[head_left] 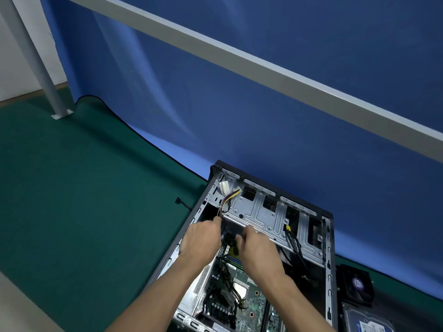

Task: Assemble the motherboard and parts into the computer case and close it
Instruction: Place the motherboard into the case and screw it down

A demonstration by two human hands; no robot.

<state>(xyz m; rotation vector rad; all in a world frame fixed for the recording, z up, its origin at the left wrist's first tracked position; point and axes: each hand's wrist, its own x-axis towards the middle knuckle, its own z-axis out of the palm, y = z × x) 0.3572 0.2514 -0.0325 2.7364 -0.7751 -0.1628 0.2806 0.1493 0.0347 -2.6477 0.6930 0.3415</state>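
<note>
Case: the computer case (329, 259) lies on its side, open, at about 5 o'clock in my view, on the green bench (72, 200) with its far end against the blue backdrop (239, 116).
Motherboard: the motherboard (249, 298) sits inside the case, at its 6 o'clock end, between my forearms.
Drive cage: the silver drive cage (268, 212) fills the 12 o'clock end of the case.
Left hand: my left hand (201, 238) is inside the case at the cage's 9 o'clock corner, fingers curled and pinching the bundle of yellow and purple wires (226, 200) that runs up to a white connector (224, 186).
Right hand: my right hand (257, 245) is just beside the left, fingers curled under the cage's near edge; I cannot tell what they hold.
Cables: black cables with a yellow tag (287, 228) hang at the cage's 3 o'clock side.
Fan: a black fan (357, 286) lies on the bench at 3 o'clock of the case; its round hub sticker is too blurred to read.
Hard drive: a hard drive (366, 319) lies just at 6 o'clock of the fan; its blue and white label is unreadable.
Writing: the white sticker near the connector is too small to read.
</note>
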